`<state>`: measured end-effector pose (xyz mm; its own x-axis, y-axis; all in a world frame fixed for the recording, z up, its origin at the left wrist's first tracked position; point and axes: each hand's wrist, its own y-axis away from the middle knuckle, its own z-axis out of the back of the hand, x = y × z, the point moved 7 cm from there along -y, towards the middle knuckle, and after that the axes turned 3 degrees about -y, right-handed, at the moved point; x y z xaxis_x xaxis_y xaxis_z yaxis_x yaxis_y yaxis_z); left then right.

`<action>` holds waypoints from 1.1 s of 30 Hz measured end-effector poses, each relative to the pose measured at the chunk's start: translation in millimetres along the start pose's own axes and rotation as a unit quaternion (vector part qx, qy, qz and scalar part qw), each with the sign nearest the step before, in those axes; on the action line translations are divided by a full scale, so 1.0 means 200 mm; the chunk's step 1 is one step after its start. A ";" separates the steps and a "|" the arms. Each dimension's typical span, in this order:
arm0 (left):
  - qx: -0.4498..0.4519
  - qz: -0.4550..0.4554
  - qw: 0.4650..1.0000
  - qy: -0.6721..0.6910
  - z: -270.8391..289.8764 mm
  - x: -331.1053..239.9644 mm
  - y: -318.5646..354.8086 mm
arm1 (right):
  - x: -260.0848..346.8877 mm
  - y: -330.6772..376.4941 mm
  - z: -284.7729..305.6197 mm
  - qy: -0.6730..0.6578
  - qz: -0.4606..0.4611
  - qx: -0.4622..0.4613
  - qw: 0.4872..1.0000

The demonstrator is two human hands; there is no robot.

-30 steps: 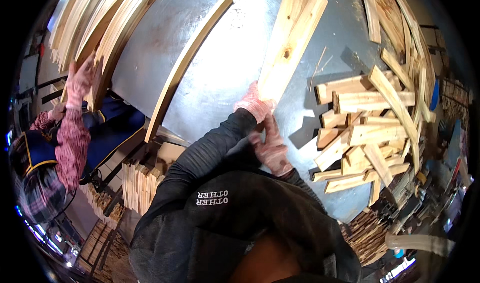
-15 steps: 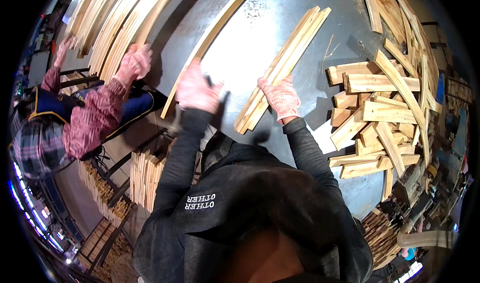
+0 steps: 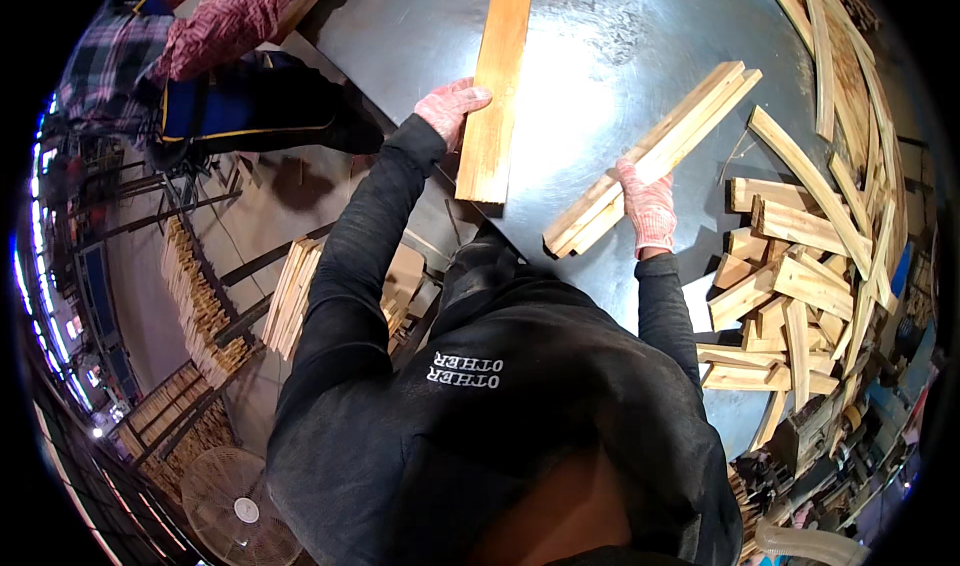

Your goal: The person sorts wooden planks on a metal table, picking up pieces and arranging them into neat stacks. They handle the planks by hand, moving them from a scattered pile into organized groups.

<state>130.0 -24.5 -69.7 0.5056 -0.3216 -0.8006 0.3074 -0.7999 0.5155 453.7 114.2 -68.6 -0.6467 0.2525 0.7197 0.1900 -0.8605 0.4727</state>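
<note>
My left hand (image 3: 452, 108), in a pink knit glove, grips the left edge of a long flat wooden board (image 3: 496, 76) that lies on the grey metal table (image 3: 610, 56). In the same kind of glove, my right hand (image 3: 648, 206) rests on a bundle of thin wooden slats (image 3: 650, 151) lying slantwise on the table. Board and bundle lie apart, with bare metal between them.
A heap of short wooden offcuts (image 3: 790, 286) fills the table's right side, with long curved slats (image 3: 850, 86) behind. Another person in a plaid sleeve and pink glove (image 3: 225, 26) works at the upper left. Stacked slats (image 3: 295, 296) and a fan (image 3: 235, 506) stand on the floor.
My left hand has left the table edge and taken hold of the long board, which now lies more upright. The slat bundle under my right hand has shifted right. The other person moved upward.
</note>
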 end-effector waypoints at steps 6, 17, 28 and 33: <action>-0.246 0.021 0.701 -0.669 0.23 -0.37 -0.03 | 0.01 0.00 -0.02 -0.032 -0.005 0.018 0.999; 0.031 -0.056 0.735 -0.675 -0.89 0.16 0.10 | 0.35 0.00 0.07 0.127 0.069 0.191 0.971; -0.044 -0.211 0.691 -0.689 -0.71 0.06 0.23 | -0.07 -1.03 1.51 0.570 0.018 -0.041 0.821; 0.071 -0.282 0.816 -0.499 -1.31 -0.17 0.29 | 0.20 -0.32 0.84 0.562 0.239 0.113 0.784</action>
<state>343.0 73.2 66.8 -0.6144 -0.0779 -0.7852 0.1317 -0.9913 -0.0047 540.1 253.4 15.6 -0.6808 -0.7325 0.0001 0.6523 -0.6063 0.4549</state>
